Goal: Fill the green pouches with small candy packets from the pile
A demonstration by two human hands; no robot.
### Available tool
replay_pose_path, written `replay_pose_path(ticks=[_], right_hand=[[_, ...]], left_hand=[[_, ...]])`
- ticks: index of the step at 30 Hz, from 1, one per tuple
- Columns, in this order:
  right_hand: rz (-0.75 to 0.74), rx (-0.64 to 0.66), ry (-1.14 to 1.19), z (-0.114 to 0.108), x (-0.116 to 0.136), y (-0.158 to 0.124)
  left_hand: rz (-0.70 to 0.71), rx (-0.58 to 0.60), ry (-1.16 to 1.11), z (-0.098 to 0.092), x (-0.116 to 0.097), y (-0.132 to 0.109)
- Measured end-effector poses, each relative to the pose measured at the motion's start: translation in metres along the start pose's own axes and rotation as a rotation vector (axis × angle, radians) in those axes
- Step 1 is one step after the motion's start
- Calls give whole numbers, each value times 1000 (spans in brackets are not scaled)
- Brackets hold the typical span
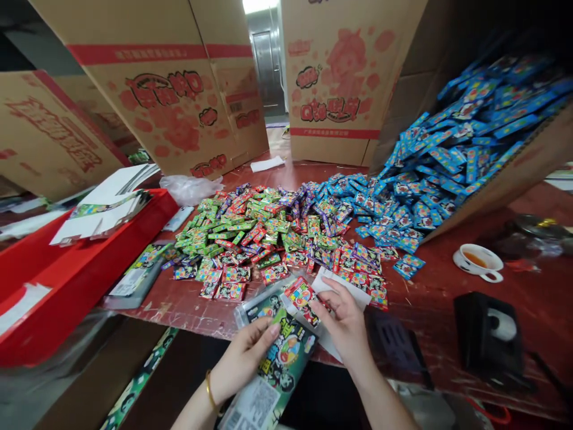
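My left hand (250,349) is closed around the edge of a clear plastic bag with a dark green printed card (286,358), thumb on top, at the near edge of the table. In my right hand (342,316) is a small red candy packet (301,298), pinched by the fingers and held over the bag's upper end. White paper (358,292) lies on the table behind the right hand. Just beyond my hands, a heap of small green, red and purple packets (250,221) covers the middle of the table.
Blue packets (447,155) spill from a tipped carton (505,173) at right. A cup of tea (478,261) and a black tape dispenser (487,334) stand near it. A red tray (89,263) with printed cards sits left, beside filled bags (138,275). Tall cartons (170,89) stand behind.
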State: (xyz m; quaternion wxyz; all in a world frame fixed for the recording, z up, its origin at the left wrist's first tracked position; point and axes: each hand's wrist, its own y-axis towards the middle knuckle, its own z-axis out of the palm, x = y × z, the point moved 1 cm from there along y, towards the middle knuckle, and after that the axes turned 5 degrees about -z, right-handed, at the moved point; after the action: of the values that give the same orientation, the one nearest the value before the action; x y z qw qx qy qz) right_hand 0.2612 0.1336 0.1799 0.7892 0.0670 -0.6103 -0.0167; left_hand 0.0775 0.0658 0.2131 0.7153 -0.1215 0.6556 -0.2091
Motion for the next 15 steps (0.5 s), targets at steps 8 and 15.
replay_pose_path(ticks=[8,15], right_hand=[[-136,167,-240,-46,13,-17],[-219,66,-278,-24,21,-13]], left_hand=[[31,91,161,32,-15,23],[9,118,22,42,-20,46]])
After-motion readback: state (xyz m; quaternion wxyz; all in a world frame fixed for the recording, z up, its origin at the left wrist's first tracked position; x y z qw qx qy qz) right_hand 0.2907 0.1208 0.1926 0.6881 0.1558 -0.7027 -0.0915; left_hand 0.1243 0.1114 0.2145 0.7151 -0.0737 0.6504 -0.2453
